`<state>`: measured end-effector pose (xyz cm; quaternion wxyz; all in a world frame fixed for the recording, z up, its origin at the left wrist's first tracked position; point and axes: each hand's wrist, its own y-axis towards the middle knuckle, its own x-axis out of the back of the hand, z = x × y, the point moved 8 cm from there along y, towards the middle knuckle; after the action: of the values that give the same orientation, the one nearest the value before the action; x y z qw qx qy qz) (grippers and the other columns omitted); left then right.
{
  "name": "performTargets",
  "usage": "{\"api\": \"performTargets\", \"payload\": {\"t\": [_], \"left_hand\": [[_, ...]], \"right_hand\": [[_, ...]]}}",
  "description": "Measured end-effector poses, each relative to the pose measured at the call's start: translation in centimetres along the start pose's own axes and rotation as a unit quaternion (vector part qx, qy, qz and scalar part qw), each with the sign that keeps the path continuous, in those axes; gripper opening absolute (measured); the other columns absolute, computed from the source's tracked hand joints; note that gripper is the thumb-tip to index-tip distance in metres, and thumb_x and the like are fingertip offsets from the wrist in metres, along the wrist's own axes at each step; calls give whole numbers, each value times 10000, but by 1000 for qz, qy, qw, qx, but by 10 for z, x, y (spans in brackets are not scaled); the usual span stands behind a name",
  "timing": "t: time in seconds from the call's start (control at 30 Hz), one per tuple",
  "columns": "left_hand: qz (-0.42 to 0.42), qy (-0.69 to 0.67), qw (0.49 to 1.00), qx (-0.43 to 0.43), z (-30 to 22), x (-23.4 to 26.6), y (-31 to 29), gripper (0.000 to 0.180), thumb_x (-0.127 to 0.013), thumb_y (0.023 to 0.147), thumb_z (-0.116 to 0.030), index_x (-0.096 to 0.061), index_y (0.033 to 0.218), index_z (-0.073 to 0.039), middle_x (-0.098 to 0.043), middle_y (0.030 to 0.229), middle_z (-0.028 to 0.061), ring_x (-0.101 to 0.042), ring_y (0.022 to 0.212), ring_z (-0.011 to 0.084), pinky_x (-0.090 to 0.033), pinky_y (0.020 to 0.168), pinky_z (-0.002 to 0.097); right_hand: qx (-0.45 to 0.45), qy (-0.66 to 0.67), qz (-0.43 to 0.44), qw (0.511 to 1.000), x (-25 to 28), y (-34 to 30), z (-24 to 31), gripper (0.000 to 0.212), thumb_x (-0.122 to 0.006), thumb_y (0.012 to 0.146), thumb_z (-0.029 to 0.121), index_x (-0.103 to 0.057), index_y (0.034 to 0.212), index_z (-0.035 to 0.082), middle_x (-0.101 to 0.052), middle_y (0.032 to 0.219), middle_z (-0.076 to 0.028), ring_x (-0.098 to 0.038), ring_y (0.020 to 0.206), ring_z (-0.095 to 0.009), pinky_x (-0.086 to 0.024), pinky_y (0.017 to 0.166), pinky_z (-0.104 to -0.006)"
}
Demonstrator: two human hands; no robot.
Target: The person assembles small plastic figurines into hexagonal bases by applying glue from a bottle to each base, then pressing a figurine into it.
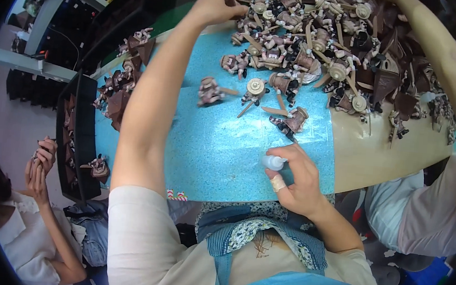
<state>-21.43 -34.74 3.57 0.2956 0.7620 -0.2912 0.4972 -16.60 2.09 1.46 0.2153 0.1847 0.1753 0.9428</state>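
Note:
My right hand, a strip of tape around its thumb, is closed on a small translucent white squeeze bottle over the blue mat. My left arm stretches to the far side of the table. There my left hand is closed at the left edge of the figurine pile, against something dark brown that I cannot make out. Nearer on the mat lie several small brown figurines: one with a round beige hat, one with black legs, and a motion-smeared one.
Brown angular pieces are heaped at the far right, beneath another person's arm. More figurines and brown parts lie along the left edge, beside a black crate. At the left a seated co-worker's hands hold a small piece.

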Motion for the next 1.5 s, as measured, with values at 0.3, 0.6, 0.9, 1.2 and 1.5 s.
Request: {"api": "performTargets", "payload": {"t": [0.3, 0.6, 0.9, 1.2, 1.5], "left_hand": [[2, -466, 884, 32, -12, 37, -60, 388, -613, 922, -338, -613, 1128, -9, -677, 977, 83, -641, 829, 159, -502, 758, 299], [121, -777, 589, 185, -64, 3, -284, 676, -355, 959, -584, -542, 1182, 26, -638, 974, 169, -570, 745, 193, -443, 643, 302], [165, -790, 579, 118, -87, -23, -344, 757, -579, 882, -558, -443, 1303, 56, -593, 1159, 203, -615, 960, 274, -508, 807, 382], [221, -782, 581, 58, -103, -26, -357, 837, -893, 603, -74, -409, 1284, -16, -543, 1176, 57, -528, 1100, 138, -435, 950, 303], [229, -728, 646, 10, -111, -27, -354, 746, -844, 673, -89, -411, 1278, -28, -546, 1160, 62, -528, 1085, 137, -447, 928, 295]], "right_hand": [[-48, 14, -30, 998, 9, -8, -5, 370, -627, 847, 39, -522, 1198, -12, -575, 997, -156, -579, 828, -298, -473, 782, -349], [-196, 200, -79, 957, 20, -24, -21, 414, -614, 923, 166, -495, 1286, 6, -554, 1050, -61, -531, 914, -124, -423, 815, -237], [-156, 191, -85, 965, 46, -24, 11, 374, -704, 869, 145, -545, 1172, -5, -598, 1074, -56, -559, 954, -120, -435, 853, -246], [-23, -66, 34, 997, 38, -17, 69, 393, -752, 801, 265, -602, 1028, -19, -653, 915, -137, -596, 821, -228, -425, 729, -345], [78, -202, 52, 975, 20, -9, 101, 291, -731, 715, 128, -636, 957, -1, -667, 842, -140, -616, 720, -266, -428, 641, -345]]}}
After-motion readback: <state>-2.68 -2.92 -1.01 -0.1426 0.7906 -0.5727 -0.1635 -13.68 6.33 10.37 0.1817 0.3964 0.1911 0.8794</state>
